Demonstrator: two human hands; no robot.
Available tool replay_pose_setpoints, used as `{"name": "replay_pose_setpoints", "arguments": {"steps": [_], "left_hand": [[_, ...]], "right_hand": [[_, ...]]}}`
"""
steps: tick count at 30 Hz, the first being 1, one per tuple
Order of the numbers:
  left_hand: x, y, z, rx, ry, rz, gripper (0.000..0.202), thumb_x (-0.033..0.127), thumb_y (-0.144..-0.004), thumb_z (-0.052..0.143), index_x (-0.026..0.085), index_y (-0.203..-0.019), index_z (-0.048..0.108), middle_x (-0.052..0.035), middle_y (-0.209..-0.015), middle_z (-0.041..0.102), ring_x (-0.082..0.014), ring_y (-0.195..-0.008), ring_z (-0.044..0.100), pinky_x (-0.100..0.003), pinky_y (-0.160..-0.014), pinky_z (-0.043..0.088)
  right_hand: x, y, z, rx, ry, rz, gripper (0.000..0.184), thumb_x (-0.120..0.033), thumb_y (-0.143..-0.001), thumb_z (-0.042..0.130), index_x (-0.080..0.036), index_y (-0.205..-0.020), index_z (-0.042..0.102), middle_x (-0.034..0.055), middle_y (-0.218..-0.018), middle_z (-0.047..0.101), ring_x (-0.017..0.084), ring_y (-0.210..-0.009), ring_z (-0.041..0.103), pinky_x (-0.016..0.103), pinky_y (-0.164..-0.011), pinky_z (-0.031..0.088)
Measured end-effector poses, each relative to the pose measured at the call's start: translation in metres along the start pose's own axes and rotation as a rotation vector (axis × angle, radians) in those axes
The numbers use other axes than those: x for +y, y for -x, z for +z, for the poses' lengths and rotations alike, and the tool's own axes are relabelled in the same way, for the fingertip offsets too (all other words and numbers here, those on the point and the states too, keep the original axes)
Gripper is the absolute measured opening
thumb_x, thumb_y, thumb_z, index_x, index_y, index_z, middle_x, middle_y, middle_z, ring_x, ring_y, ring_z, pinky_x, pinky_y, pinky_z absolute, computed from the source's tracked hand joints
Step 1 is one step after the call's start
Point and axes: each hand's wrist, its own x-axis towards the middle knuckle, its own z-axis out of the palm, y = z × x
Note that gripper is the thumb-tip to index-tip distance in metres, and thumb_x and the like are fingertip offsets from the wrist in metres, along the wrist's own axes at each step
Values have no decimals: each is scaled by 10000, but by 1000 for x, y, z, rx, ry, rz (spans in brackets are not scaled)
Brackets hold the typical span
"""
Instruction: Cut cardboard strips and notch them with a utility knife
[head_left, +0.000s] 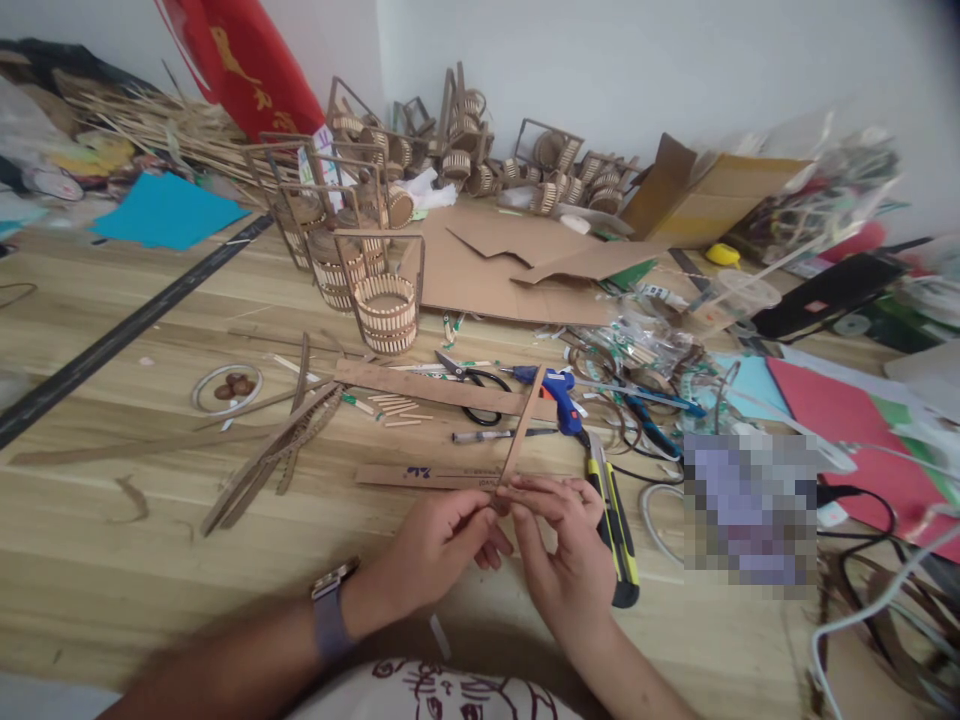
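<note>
Between my two hands a narrow cardboard strip (525, 425) slants up and away over the table. The fingers of my left hand (442, 545) pinch its near end. My right hand (562, 550) closes on the same end, fingertips touching the left ones; the gripped end is mostly hidden. Just beyond lies a wider cardboard strip (397, 477) with writing on it. A yellow and black utility knife (616, 530) rests beside my right hand. Farther off are a blue glue gun (559, 395), black-handled scissors (484, 390) and several short wooden sticks (394, 405).
A small stick-walled bucket (386, 310) with a tall handle stands ahead, more behind it. Cardboard sheets (487, 270) lie at the back. On the left are brown strips (262, 455) and a white ring (199, 390) around small brown pieces. Cables and red paper (832, 420) crowd the right.
</note>
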Motion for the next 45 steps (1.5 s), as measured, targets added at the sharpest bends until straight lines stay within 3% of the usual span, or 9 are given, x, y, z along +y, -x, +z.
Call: {"name": "replay_pose_setpoints", "arguments": {"steps": [6, 12, 16, 22, 29, 34, 38, 45], "left_hand": [[-2, -2, -3, -8, -38, -27, 327, 431, -951, 513, 143, -877, 649, -62, -800, 717, -153, -707, 663, -251, -666, 518], [-4, -6, -3, -31, 125, -49, 475, 600, -912, 542, 136, -924, 641, -49, -781, 678, -149, -682, 643, -263, -656, 528], [-3, -8, -5, -11, 140, -45, 544, 672, -893, 536, 139, -860, 637, -37, -720, 654, -151, -644, 629, -268, -628, 524], [-2, -7, -7, -13, 129, 3, 572, 691, -893, 528, 133, -923, 651, -39, -754, 660, -154, -656, 634, -262, -627, 523], [3, 1, -8, 42, -212, 117, 457, 541, -1015, 375, 172, -831, 571, -34, -709, 650, -158, -668, 634, -249, -633, 470], [10, 6, -11, 52, -418, 237, 391, 413, -1040, 356, 196, -770, 536, -17, -699, 640, -150, -656, 600, -236, -616, 417], [11, 5, -12, 60, -538, 327, 410, 394, -1060, 329, 197, -771, 545, -21, -734, 647, -156, -696, 596, -233, -636, 405], [8, 3, -14, 22, -680, 445, 445, 383, -1078, 264, 178, -873, 603, -60, -805, 689, -181, -747, 625, -253, -693, 426]], "right_hand": [[1, 1, 2, 22, -41, 55, 88, -233, -985, 537, -271, -949, 607, -5, -847, 765, 188, -824, 717, 380, -847, 415], [0, 2, 3, -18, -23, 9, 122, -201, -980, 523, -280, -1002, 614, -6, -890, 771, 183, -851, 722, 379, -847, 407], [0, 3, 5, -35, -9, -26, 131, -192, -958, 556, -278, -1039, 613, -2, -940, 782, 193, -903, 724, 387, -908, 380], [0, 3, 6, -31, 52, -88, 207, -197, -964, 568, -261, -1157, 609, 28, -1036, 785, 202, -954, 721, 395, -982, 353], [1, 4, 5, -33, 26, -64, 283, -219, -931, 611, -277, -1208, 605, 19, -996, 788, 204, -903, 731, 389, -930, 405], [-3, 3, 1, -15, -25, -38, 220, -233, -942, 603, -280, -1157, 606, 16, -967, 790, 210, -872, 737, 396, -899, 430], [-3, 2, 0, 4, -55, -45, 159, -263, -971, 584, -266, -1130, 593, 21, -956, 793, 202, -876, 738, 393, -899, 436], [4, 1, -1, 22, -118, -42, 250, -233, -948, 623, -266, -1188, 563, 1, -877, 789, 192, -768, 734, 404, -886, 479]]}}
